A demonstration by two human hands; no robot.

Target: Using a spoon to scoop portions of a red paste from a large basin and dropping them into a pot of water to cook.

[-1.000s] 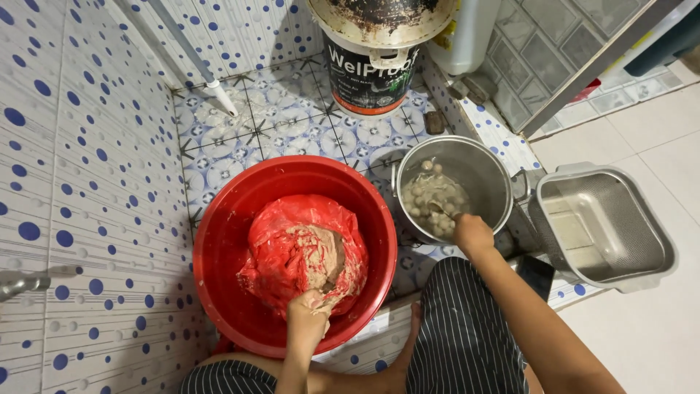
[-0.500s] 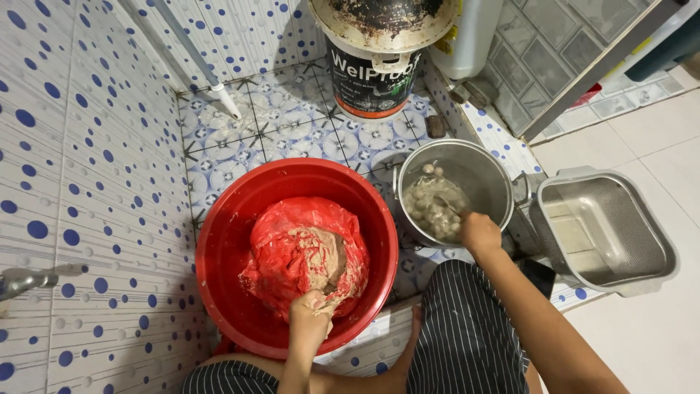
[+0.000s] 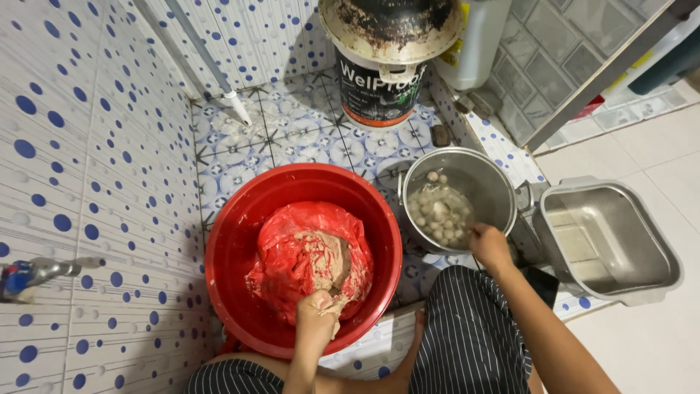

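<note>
1. Tiled floor [image 3: 292, 138] with a blue flower pattern meets a wall of white tiles with blue dots on the left.
2. Red basin [image 3: 240, 241] stands on the floor; a red plastic bag [image 3: 292, 248] lies open inside it, holding pale paste [image 3: 324, 259].
3. Left hand [image 3: 317, 306] sits at the near edge of the bag, clenched on a lump of paste.
4. Steel pot [image 3: 481, 179] stands just right of the basin, touching or nearly touching it, and holds pale round balls [image 3: 437, 211] in liquid.
5. Right hand [image 3: 488, 244] rests at the near rim of the pot, fingers curled; whether it grasps anything cannot be told.
6. Square steel tray [image 3: 634, 241] stands right of the pot.
7. White bucket [image 3: 383, 80] with a soiled lid stands behind the pot, a white jug [image 3: 477, 40] beside it.
8. Striped fabric [image 3: 467, 335] covers the knee below the right hand.
</note>
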